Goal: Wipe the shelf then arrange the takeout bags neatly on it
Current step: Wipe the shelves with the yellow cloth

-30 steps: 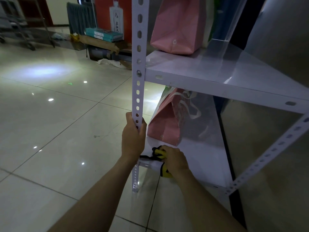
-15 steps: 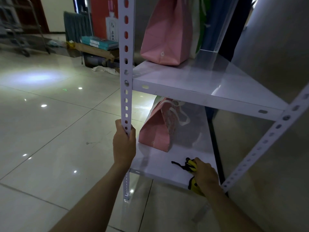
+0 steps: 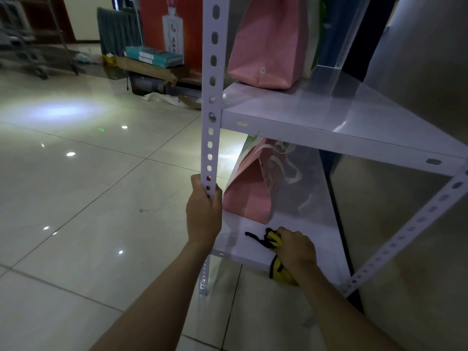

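- The left hand clasps the shelf's front post.
- The right hand grips a yellow cloth on the lower shelf, right of that post.
- A pink bag stands behind the cloth; its contents are unseen.
- Another pink bag stands on the upper shelf.

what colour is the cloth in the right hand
Yellow with black trim, the cloth, head view.

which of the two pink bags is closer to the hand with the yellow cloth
The pink bag on the lower shelf, standing just behind the right hand and its yellow cloth. The other pink bag stands one shelf up.
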